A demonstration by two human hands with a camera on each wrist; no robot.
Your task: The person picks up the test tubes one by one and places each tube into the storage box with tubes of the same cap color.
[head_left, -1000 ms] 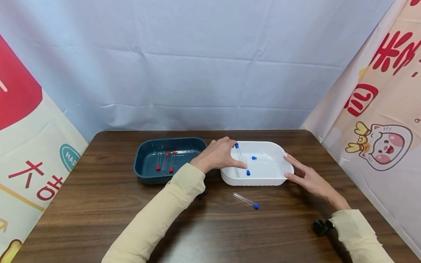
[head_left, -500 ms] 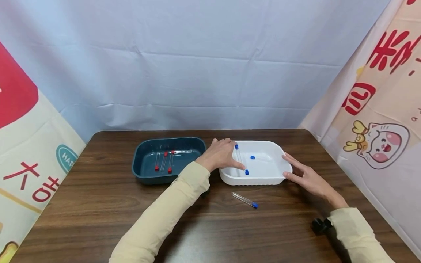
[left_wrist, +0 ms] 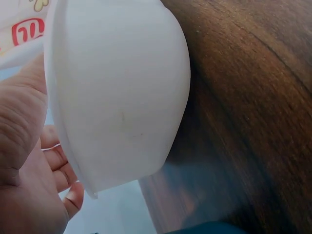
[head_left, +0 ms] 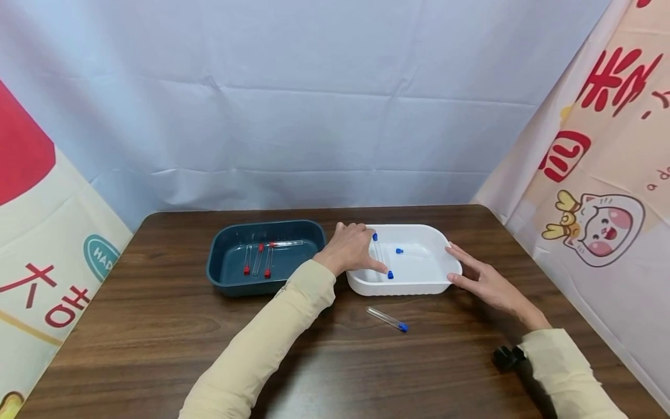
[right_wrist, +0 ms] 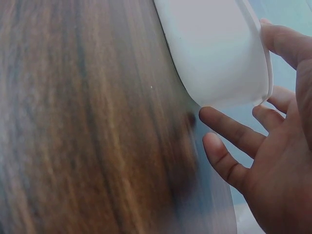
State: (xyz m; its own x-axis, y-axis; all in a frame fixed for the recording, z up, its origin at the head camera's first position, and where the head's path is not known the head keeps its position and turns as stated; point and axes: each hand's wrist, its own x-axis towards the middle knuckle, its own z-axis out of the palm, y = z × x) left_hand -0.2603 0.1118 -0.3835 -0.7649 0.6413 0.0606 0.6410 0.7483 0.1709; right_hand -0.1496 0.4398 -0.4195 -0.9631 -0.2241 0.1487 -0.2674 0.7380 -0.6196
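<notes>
In the head view the left hand point(head_left: 349, 249) holds the left end of a white tray point(head_left: 426, 288), thumb over the rim and fingers at the far corner. The right hand point(head_left: 484, 282) grips the opposite end with spread thumb and fingers. Inside this tray lie clear test tubes with blue caps point(head_left: 399, 251); the left hand partly hides that end. The left wrist view shows the left hand point(left_wrist: 29, 151) against the tray's wall point(left_wrist: 117, 97). In the right wrist view, the right hand point(right_wrist: 273, 151) has two lower fingers loosely extended near the tray's bottom corner point(right_wrist: 214, 87).
A dark teal tray point(head_left: 214, 281) to the left contains several red-capped test tubes point(head_left: 268, 262). One blue-capped test tube point(head_left: 386, 319) lies on the brown wooden table point(head_left: 335, 372) in front of the white tray. Behind the table hangs a pale cloth point(head_left: 314, 116).
The whole head view shifts slightly, and the left forearm moves a little to the right. Both hands stay at the white tray's ends; the trays and tubes keep their places.
</notes>
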